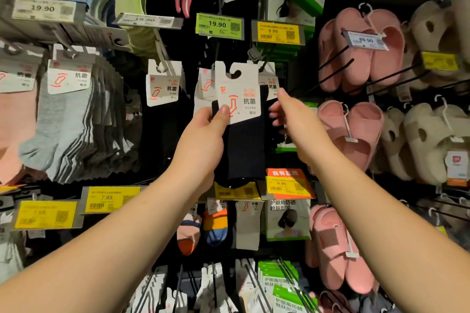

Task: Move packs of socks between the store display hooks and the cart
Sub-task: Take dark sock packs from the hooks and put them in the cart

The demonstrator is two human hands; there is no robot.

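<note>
Showing a dark store display wall point(178, 40) under dim lighting, carrying thin black metal pegs point(338, 68), yellow paper price tags point(278, 31), and hanging pink foam slippers point(356, 53) alongside beige foam slippers point(429, 30).

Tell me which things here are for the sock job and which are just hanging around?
For the job: dark sock pack, left hand gripping it, right hand beside it, other sock packs.
Just there: pink slippers, beige slippers, price tags.
</note>
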